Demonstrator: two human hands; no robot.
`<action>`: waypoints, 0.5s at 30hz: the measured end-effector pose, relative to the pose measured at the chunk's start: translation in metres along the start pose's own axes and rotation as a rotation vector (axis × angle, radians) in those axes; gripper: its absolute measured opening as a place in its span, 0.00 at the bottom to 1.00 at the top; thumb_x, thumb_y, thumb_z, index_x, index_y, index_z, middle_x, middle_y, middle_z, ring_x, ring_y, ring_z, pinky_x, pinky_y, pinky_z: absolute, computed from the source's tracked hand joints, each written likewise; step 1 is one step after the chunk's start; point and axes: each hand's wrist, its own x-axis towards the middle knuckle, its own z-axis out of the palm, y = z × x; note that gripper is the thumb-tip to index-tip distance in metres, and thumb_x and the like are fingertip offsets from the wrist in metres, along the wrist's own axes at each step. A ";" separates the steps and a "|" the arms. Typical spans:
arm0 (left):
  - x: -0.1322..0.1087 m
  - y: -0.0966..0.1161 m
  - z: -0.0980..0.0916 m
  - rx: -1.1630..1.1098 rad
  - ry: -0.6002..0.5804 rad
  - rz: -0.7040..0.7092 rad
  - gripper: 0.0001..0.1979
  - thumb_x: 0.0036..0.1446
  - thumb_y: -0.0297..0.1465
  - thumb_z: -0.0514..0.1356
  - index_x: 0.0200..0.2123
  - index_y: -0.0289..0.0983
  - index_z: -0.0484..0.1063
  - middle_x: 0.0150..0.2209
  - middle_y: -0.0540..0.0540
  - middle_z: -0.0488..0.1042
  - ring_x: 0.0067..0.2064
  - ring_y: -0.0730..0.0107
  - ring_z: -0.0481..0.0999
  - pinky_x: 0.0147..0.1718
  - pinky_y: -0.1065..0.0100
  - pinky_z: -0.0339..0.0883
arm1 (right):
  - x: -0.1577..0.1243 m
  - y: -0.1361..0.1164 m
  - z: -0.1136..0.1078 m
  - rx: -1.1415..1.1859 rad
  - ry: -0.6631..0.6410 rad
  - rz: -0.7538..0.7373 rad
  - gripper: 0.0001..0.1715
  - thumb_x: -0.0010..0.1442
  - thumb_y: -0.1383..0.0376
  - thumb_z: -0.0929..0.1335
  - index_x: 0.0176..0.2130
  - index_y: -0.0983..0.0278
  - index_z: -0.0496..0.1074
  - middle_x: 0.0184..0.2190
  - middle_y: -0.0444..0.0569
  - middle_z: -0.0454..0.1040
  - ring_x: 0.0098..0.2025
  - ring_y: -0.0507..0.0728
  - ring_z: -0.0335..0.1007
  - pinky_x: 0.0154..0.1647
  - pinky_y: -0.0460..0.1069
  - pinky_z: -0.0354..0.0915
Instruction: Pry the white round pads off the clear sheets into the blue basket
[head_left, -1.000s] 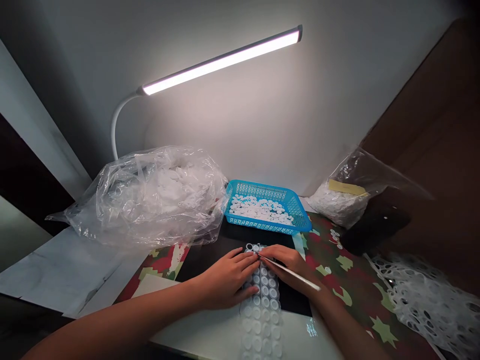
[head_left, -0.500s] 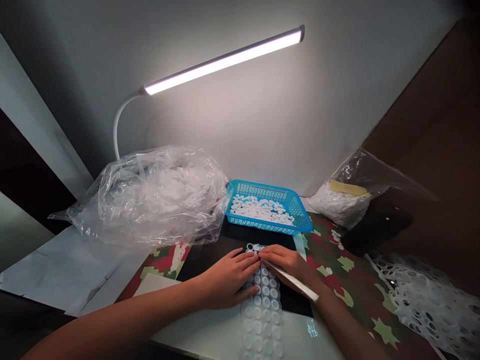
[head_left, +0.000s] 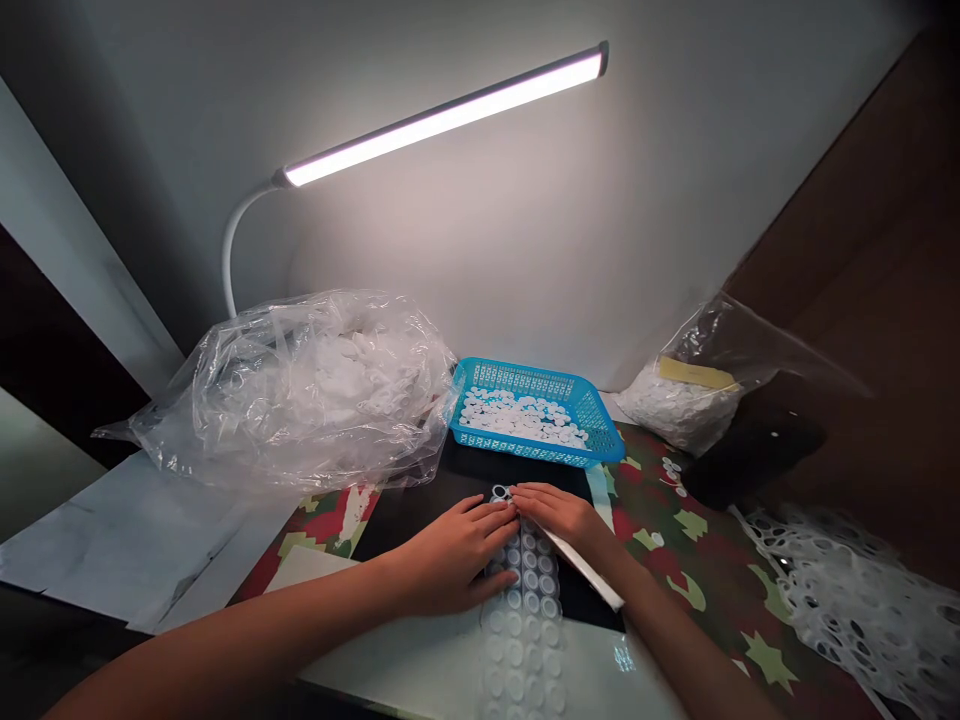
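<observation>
A strip of clear sheet (head_left: 533, 625) with rows of round white ring-shaped pieces runs from the front edge up under my hands. My left hand (head_left: 461, 548) lies on the strip's left side, fingers stretched out and thumb apart, holding nothing. My right hand (head_left: 559, 515) rests on the strip's far right part, its fingertips meeting those of my left hand. A flat white stick (head_left: 589, 573) is tucked under the right palm and sticks out toward the wrist. The fingers of this hand hide its other end. One ring (head_left: 501, 492) shows at the strip's far end.
Behind the hands stands a blue basket (head_left: 611, 440) with many small white discs. A large clear plastic bag (head_left: 300, 400) is at the left, another bag (head_left: 682, 405) at the back right. Punched white sheet scraps (head_left: 862, 610) lie at the right. A lit lamp (head_left: 450, 118) hangs above.
My right hand has moved slightly up and left over the strip's far end. The white stick has turned and shifted with it, its tip now covered. My left hand stays put.
</observation>
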 end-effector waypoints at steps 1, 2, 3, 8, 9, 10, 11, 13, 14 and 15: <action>0.000 0.000 0.000 -0.001 -0.008 -0.004 0.26 0.61 0.42 0.49 0.58 0.34 0.59 0.60 0.39 0.62 0.61 0.58 0.60 0.60 0.54 0.52 | 0.000 0.000 -0.001 0.037 0.023 0.031 0.16 0.65 0.67 0.60 0.50 0.60 0.70 0.46 0.50 0.76 0.51 0.57 0.71 0.51 0.54 0.71; 0.000 0.000 0.000 -0.003 -0.017 -0.007 0.26 0.61 0.42 0.48 0.58 0.34 0.58 0.60 0.39 0.61 0.61 0.58 0.60 0.60 0.54 0.52 | 0.001 0.000 -0.003 0.068 0.046 0.071 0.16 0.65 0.66 0.60 0.49 0.60 0.70 0.46 0.50 0.76 0.50 0.57 0.71 0.51 0.54 0.71; 0.000 -0.001 0.000 -0.006 -0.025 -0.008 0.26 0.62 0.43 0.47 0.59 0.34 0.58 0.61 0.39 0.60 0.61 0.58 0.59 0.60 0.54 0.51 | 0.001 -0.001 -0.004 0.089 0.070 0.119 0.16 0.65 0.66 0.59 0.49 0.61 0.70 0.46 0.50 0.75 0.50 0.57 0.71 0.51 0.54 0.70; -0.001 -0.001 -0.001 -0.022 -0.051 -0.003 0.27 0.62 0.42 0.47 0.60 0.35 0.56 0.62 0.39 0.58 0.63 0.59 0.57 0.61 0.54 0.49 | 0.003 -0.005 -0.017 0.092 0.212 0.303 0.14 0.65 0.65 0.60 0.47 0.59 0.71 0.45 0.48 0.76 0.47 0.57 0.73 0.48 0.53 0.70; -0.001 -0.001 -0.001 -0.023 -0.054 -0.004 0.27 0.62 0.42 0.47 0.60 0.35 0.56 0.62 0.39 0.58 0.63 0.60 0.57 0.61 0.53 0.49 | 0.003 -0.006 -0.019 0.096 0.232 0.321 0.13 0.65 0.64 0.61 0.46 0.59 0.71 0.44 0.48 0.76 0.47 0.57 0.73 0.48 0.52 0.70; -0.001 -0.001 -0.001 -0.026 -0.056 -0.004 0.27 0.62 0.42 0.47 0.60 0.35 0.56 0.62 0.39 0.58 0.63 0.60 0.57 0.61 0.53 0.49 | 0.004 -0.007 -0.020 0.099 0.250 0.336 0.13 0.65 0.64 0.61 0.46 0.58 0.71 0.44 0.47 0.76 0.47 0.57 0.73 0.47 0.52 0.70; -0.001 -0.001 -0.001 -0.029 -0.057 -0.004 0.27 0.62 0.42 0.47 0.60 0.35 0.56 0.61 0.39 0.59 0.63 0.60 0.57 0.61 0.53 0.49 | 0.003 -0.007 -0.022 0.100 0.265 0.352 0.13 0.65 0.64 0.61 0.46 0.58 0.71 0.45 0.47 0.76 0.47 0.57 0.73 0.47 0.52 0.70; -0.001 0.000 -0.002 -0.036 -0.054 -0.004 0.26 0.62 0.42 0.47 0.60 0.35 0.56 0.61 0.39 0.59 0.63 0.60 0.57 0.61 0.53 0.49 | 0.002 -0.007 -0.023 0.097 0.287 0.384 0.13 0.64 0.63 0.61 0.46 0.57 0.71 0.45 0.47 0.76 0.47 0.58 0.73 0.48 0.52 0.70; 0.000 0.000 -0.002 -0.038 -0.052 -0.004 0.26 0.62 0.42 0.47 0.60 0.35 0.56 0.61 0.39 0.59 0.63 0.60 0.57 0.61 0.53 0.49 | 0.002 -0.006 -0.023 0.096 0.293 0.398 0.13 0.64 0.63 0.61 0.46 0.57 0.71 0.45 0.47 0.76 0.47 0.58 0.73 0.48 0.52 0.69; 0.000 0.000 -0.002 -0.040 -0.050 -0.005 0.26 0.62 0.42 0.47 0.60 0.35 0.56 0.61 0.39 0.59 0.63 0.60 0.57 0.61 0.53 0.49 | 0.001 -0.005 -0.023 0.095 0.299 0.408 0.13 0.64 0.62 0.62 0.46 0.57 0.71 0.45 0.47 0.76 0.47 0.58 0.73 0.48 0.53 0.70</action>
